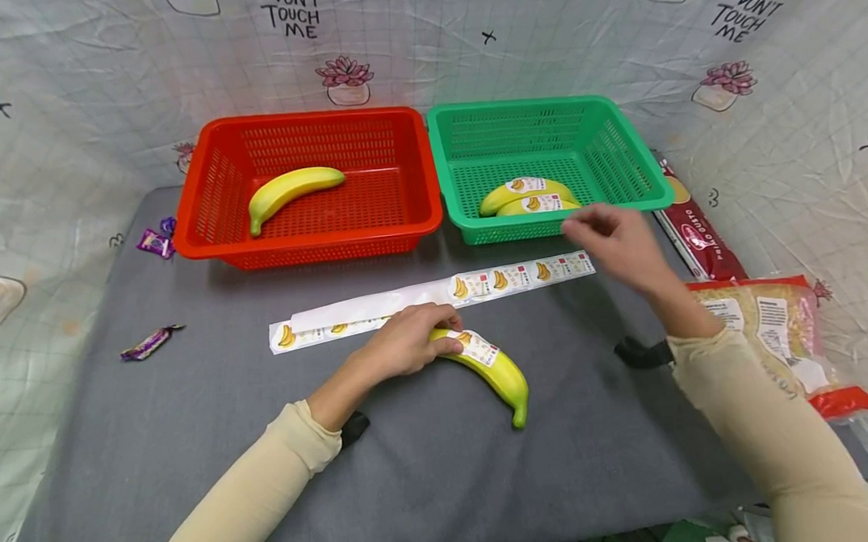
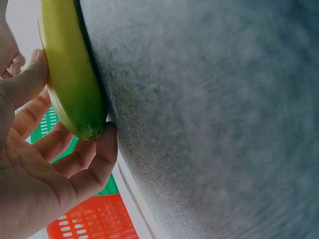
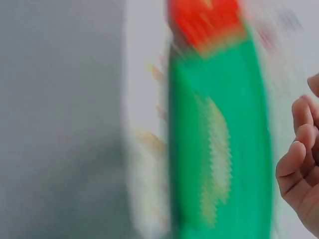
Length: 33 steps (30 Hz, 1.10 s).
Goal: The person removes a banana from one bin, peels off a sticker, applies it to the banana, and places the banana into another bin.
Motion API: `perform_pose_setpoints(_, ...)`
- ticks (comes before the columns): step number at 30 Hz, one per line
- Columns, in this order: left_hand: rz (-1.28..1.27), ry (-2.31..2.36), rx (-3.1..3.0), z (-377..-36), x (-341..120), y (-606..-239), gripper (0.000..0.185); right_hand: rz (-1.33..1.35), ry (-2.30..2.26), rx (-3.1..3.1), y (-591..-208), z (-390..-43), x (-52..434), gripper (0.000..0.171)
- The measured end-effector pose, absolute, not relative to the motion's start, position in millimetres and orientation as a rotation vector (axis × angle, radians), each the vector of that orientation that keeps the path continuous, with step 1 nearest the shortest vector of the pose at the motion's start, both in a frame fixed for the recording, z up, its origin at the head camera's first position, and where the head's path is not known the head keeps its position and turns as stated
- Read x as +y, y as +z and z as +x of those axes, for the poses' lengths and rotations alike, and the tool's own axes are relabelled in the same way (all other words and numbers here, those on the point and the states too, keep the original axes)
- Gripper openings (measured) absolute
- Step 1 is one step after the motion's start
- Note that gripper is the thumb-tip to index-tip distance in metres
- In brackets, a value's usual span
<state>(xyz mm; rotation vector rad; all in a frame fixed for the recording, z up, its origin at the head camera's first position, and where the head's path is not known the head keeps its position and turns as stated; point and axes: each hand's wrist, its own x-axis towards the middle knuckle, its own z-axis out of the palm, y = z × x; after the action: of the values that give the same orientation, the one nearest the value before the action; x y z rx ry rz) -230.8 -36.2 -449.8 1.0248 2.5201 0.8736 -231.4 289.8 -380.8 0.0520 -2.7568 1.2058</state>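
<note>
One banana (image 1: 491, 365) lies on the bench (image 1: 413, 466), long axis running from my left hand (image 1: 406, 342) down toward the right. Left hand curls round its stem end. Right hand (image 1: 614, 239) hovers near the green basket (image 1: 475, 221), loosely curled, holding nothing, farther off.

Motion blur smears the green basket (image 3: 219, 149) in the right wrist view.

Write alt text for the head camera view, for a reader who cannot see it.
A person's left hand holds a labelled banana on a grey mat, while the right hand hovers over a sticker strip. Behind are a red basket with one banana and a green basket with two labelled bananas.
</note>
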Motion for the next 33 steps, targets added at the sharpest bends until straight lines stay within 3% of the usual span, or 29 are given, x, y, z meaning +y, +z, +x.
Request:
perform_pose_setpoints(5, 1.011, 0.879, 2.527, -231.3, -35.9, -450.2, 0.018, -0.317, 1.331, -2.602, -344.6, -267.7, 373.3, 0.019)
perform_pose_setpoints(11, 0.996, 0.875, 2.524, -231.9, -35.1, -450.0, 0.018, -0.631, 1.500, -2.595, -343.2, -277.0, 433.8, 0.020)
perform_pose_setpoints(16, 0.988, 0.868, 2.527, -230.7, -34.5, -448.3, 0.019, -0.720, 1.902, -2.468, -352.6, -275.6, 441.6, 0.008)
perform_pose_setpoints(20, 0.977, 0.864, 2.532, -230.0, -34.1, -448.3, 0.018, -0.714, 2.118, -2.312, -358.1, -275.7, 439.3, 0.015)
perform_pose_setpoints(26, 0.973, 0.871, 2.541, -229.0, -33.7, -448.9, 0.016, -0.686, 2.124, -2.328, -365.8, -276.2, 441.8, 0.025)
perform_pose_setpoints(33, 0.961, 0.899, 2.560, -229.6, -34.1, -450.2, 0.017, -0.729, 2.057, -2.370, -365.3, -277.2, 441.7, 0.022)
